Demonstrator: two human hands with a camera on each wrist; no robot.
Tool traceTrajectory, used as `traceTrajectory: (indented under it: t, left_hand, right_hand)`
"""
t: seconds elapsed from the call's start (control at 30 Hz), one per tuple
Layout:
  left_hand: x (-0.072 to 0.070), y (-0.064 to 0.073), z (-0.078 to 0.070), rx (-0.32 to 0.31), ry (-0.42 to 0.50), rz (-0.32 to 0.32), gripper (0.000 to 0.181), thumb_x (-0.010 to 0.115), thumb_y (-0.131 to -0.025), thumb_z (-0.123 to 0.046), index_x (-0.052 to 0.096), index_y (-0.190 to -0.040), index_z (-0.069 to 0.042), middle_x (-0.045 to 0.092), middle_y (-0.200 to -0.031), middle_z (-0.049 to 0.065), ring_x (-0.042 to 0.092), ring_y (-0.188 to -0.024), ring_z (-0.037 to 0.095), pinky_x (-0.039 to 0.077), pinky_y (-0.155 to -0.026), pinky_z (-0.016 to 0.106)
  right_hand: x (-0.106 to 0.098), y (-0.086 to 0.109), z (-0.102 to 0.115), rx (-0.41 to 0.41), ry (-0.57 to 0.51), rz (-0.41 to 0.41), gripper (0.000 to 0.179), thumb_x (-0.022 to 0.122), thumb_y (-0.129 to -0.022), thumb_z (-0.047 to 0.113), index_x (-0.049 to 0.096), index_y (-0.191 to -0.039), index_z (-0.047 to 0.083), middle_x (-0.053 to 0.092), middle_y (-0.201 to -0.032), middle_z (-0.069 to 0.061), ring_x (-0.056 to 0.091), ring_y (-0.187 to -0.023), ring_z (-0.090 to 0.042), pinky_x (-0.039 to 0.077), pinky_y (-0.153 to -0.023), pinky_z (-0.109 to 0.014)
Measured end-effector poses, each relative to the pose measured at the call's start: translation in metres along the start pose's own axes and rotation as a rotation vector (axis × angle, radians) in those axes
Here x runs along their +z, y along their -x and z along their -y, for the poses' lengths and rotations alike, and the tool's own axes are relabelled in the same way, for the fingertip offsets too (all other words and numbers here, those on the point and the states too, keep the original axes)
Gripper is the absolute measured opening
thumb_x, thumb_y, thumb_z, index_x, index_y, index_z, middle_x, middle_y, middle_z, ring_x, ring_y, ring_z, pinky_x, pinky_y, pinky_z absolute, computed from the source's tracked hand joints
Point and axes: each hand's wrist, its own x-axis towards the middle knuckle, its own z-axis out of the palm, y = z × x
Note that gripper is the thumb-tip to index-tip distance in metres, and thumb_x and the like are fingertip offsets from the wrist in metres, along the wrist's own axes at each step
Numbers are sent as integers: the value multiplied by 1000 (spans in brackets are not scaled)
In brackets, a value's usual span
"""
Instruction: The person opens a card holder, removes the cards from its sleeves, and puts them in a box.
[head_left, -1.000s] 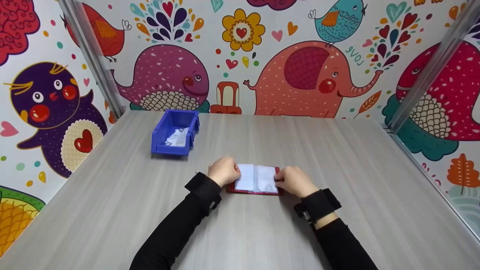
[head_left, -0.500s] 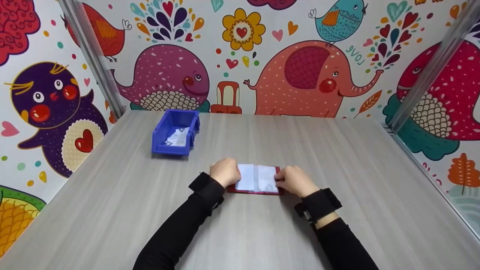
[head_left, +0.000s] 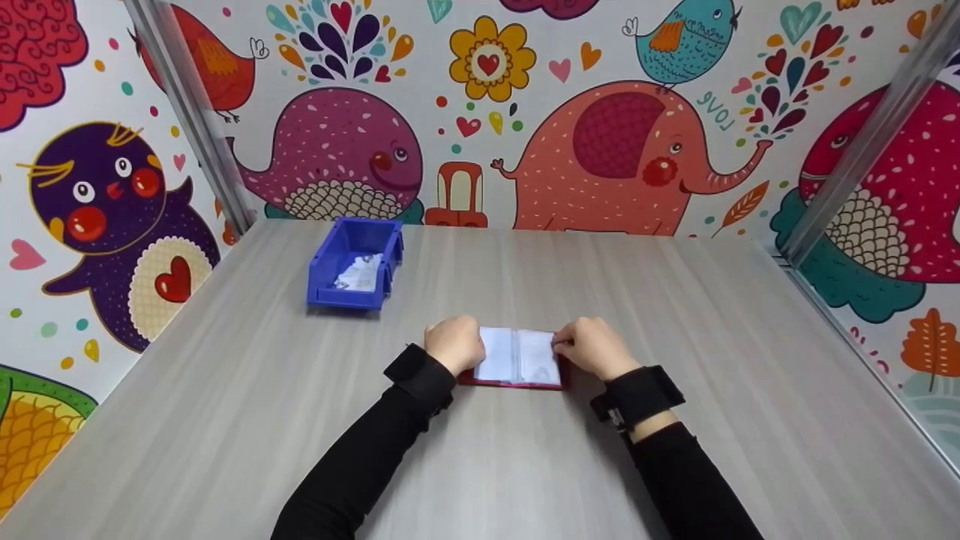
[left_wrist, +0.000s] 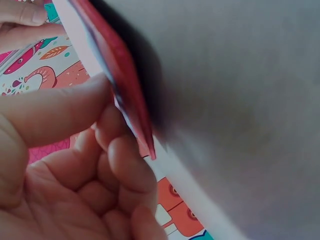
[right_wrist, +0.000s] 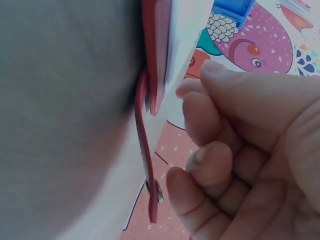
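A small red card holder (head_left: 512, 386) lies spread out on the table with white, clear-sleeved pages (head_left: 495, 356). At its left edge, my left hand (head_left: 454, 343) pinches the cover and pages between thumb and curled forefinger; the left wrist view shows the thumb (left_wrist: 60, 107) on the page side. My right hand (head_left: 598, 346) is at the upper right corner of the right page. In the right wrist view its fingers are loosely curled beside the page edge, with nothing between thumb and forefinger. A red strap (right_wrist: 144, 145) with a metal snap sticks out below that edge.
A blue plastic bin (head_left: 345, 296) stands at the back left of the table, holding white printed cards or papers (head_left: 360, 272). Patterned walls (head_left: 480, 90) with cartoon animals enclose the table (head_left: 480, 465) at the back and sides.
My right hand has moved from the right edge of the card holder slightly up toward its top corner. My left hand keeps its grip. The head view has shifted slightly.
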Motion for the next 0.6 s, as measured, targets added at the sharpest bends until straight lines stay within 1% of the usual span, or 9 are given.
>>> traceTrajectory:
  t: [0.13, 0.33, 0.53, 0.6]
  left_hand:
    - [2, -1, -2, -6, -20, 7, 5, 66, -81, -9, 67, -76, -8, 70, -87, 7, 65, -82, 28, 43, -82, 46]
    - [3, -1, -2, 5, -44, -7, 6, 65, -81, -8, 67, -76, -8, 71, -87, 8, 66, -82, 28, 45, -79, 45]
    - [1, 1, -2, 3, -41, -4, 4, 66, -80, -9, 67, -76, -8, 70, -87, 7, 65, -83, 28, 44, -80, 45]
    - [1, 1, -2, 9, -33, -6, 6, 65, -80, -8, 66, -75, -9, 70, -85, 6, 65, -81, 28, 44, -80, 45]
  right_hand:
    - [-1, -6, -2, 5, 10, 5, 11, 74, -85, 3, 79, -94, 1, 74, -93, -12, 69, -89, -29, 54, -79, -43]
    - [-1, -11, -3, 19, 36, 16, 14, 75, -82, 4, 79, -96, 4, 74, -95, -12, 69, -87, -28, 53, -77, -44]
    - [1, -13, -3, 42, 43, 44, 18, 75, -82, 4, 79, -99, 4, 74, -99, -12, 68, -89, -27, 53, -79, -43]
    - [1, -14, -3, 34, 50, 47, 13, 75, -81, 3, 79, -94, 5, 74, -94, -10, 66, -83, -25, 52, -75, -41]
